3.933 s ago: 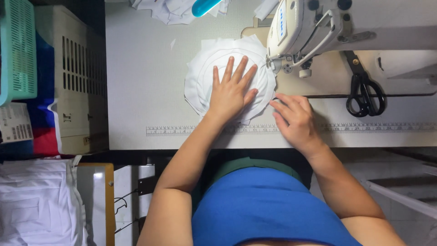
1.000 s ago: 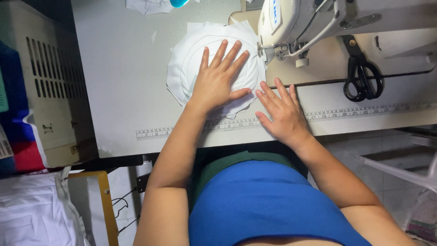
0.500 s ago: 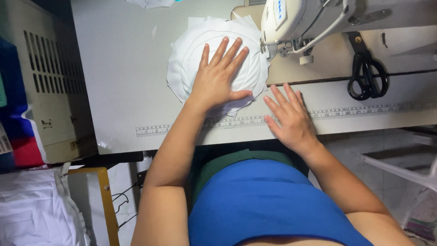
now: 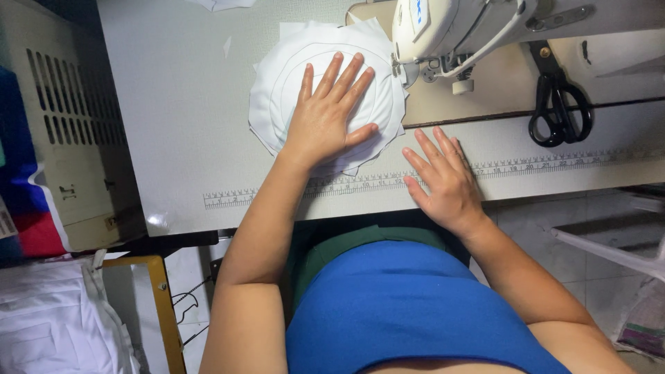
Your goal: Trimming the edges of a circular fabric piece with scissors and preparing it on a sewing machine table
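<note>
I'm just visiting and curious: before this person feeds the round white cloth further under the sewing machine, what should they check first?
1. Left hand flat on the round white cloth: ok.
2. Right hand flat on the table edge, off the cloth: ok.
3. Fingers away from the needle: cannot tell, needle hidden.
4. Cloth edge reaches the sewing machine head: ok.
5. Black scissors lie aside: ok.

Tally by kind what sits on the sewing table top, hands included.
Hands: 2, left hand flat on the cloth, right hand flat on the table
White round cloth pieces: 1 stack
Sewing machine: 1
Black scissors: 1
Printed ruler strip: 1
Total: 6
</note>
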